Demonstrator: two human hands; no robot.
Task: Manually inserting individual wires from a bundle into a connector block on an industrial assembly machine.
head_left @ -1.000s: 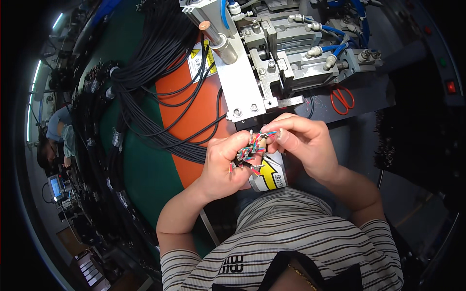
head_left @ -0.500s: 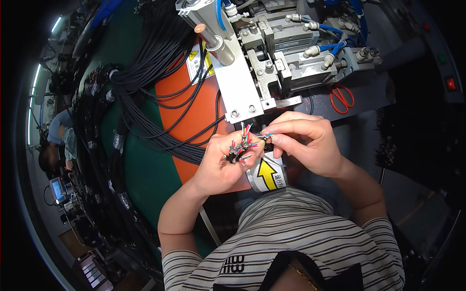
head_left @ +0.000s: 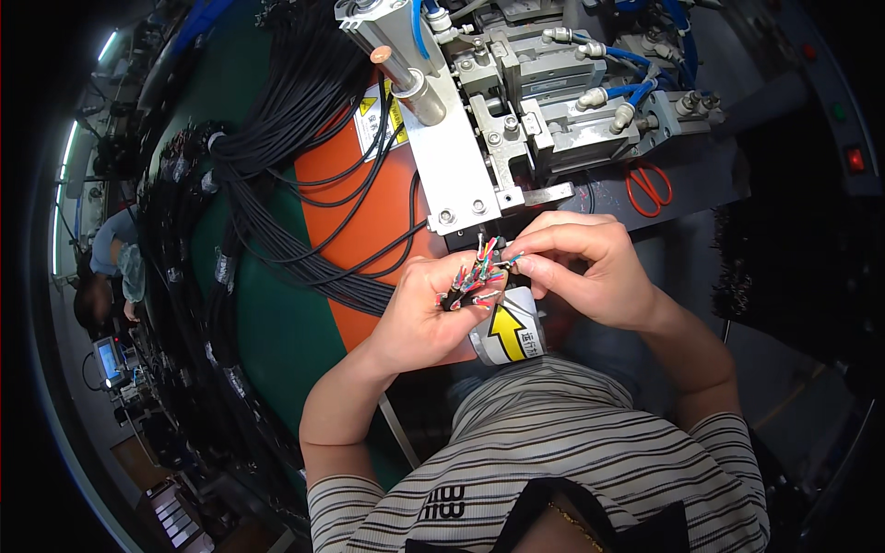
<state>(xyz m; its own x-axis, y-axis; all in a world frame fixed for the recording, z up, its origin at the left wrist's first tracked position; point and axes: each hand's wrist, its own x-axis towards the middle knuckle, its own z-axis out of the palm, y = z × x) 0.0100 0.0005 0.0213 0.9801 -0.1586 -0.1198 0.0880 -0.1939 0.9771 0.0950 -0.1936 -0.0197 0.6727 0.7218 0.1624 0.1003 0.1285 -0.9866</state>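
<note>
My left hand (head_left: 426, 315) grips the stripped end of a black cable (head_left: 457, 295), with its thin coloured wires (head_left: 479, 273) fanned out above the fingers. My right hand (head_left: 590, 267) pinches some of those wires at their tips, just right of the left hand. Both hands are held close together below the metal plate (head_left: 452, 175) of a grey machine (head_left: 544, 83). Under the hands sits a white part with a yellow arrow label (head_left: 507, 334).
A thick bundle of black cables (head_left: 277, 166) lies over an orange mat (head_left: 369, 221) and a green surface (head_left: 267, 332) at left. Orange-handled scissors (head_left: 649, 188) lie right of the machine. Another person (head_left: 115, 267) sits at far left. A red light (head_left: 855, 159) shows at right.
Both hands have stayed together on the wires, with the fingers shifting slightly among the strands. The view has moved a little relative to the machine.
</note>
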